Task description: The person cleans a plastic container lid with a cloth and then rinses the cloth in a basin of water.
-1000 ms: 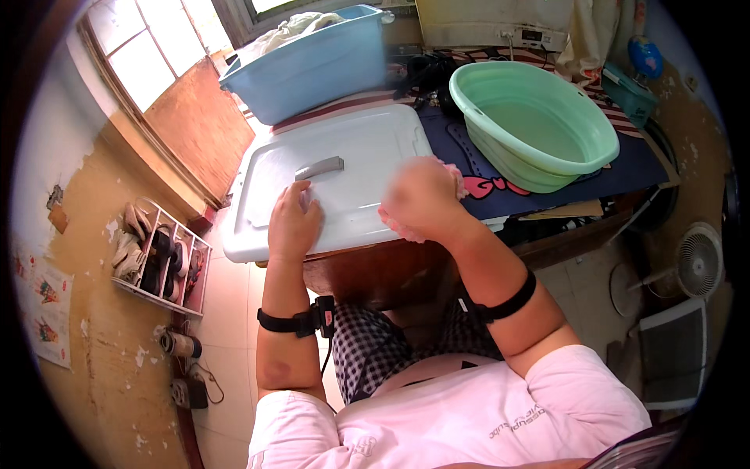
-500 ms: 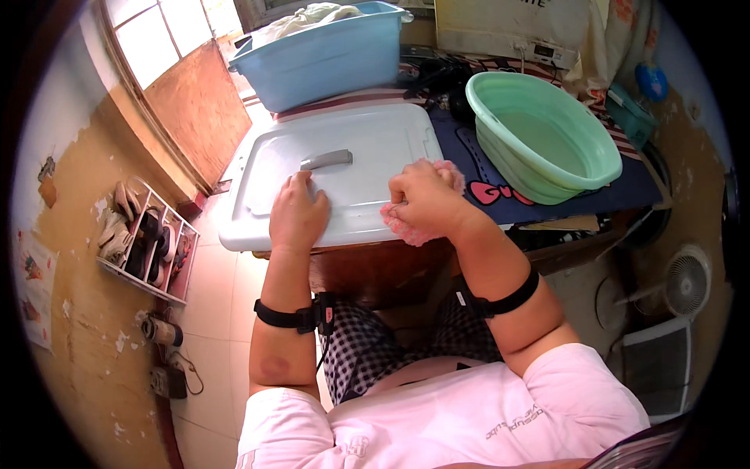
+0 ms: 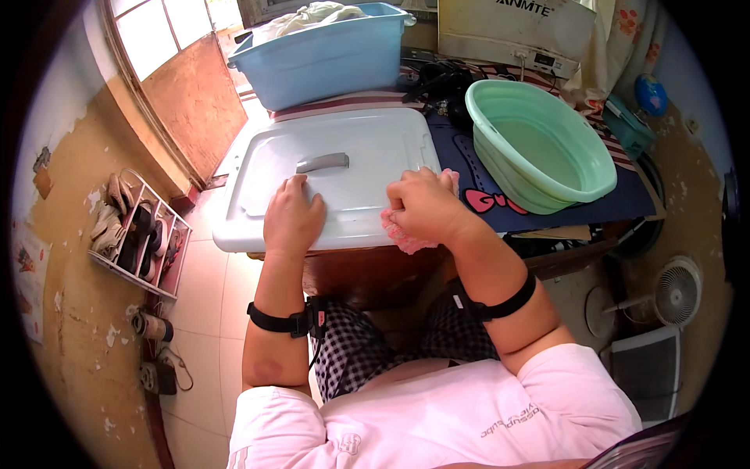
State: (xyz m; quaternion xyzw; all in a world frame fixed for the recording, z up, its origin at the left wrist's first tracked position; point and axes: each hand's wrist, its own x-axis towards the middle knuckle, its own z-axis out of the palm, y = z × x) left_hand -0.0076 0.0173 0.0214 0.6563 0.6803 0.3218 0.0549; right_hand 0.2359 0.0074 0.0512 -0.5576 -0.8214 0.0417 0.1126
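Note:
A white plastic storage-box lid [image 3: 375,141] with a grey handle [image 3: 323,162] lies flat on the table in front of me. My left hand [image 3: 294,217] rests on its near left part, holding nothing, the fingertips just below the handle. At the lid's near right corner, my right hand [image 3: 426,205] is closed round a bunched pink fluffy cloth [image 3: 405,237]. The cloth presses against the lid's edge and hangs a little over the front; part of it is hidden under the fingers.
A light green basin [image 3: 539,156] with water stands to the right on a dark blue mat [image 3: 461,156]. Behind the lid is a blue tub [image 3: 328,66] holding pale fabric. Black cables [image 3: 441,82] lie between them. On the floor are a shoe rack [image 3: 144,234] and a fan [image 3: 677,291].
The whole view has shifted slightly. My right hand stays closed on the cloth at the lid's corner, with the cloth bunched a little differently. My left hand still rests on the lid.

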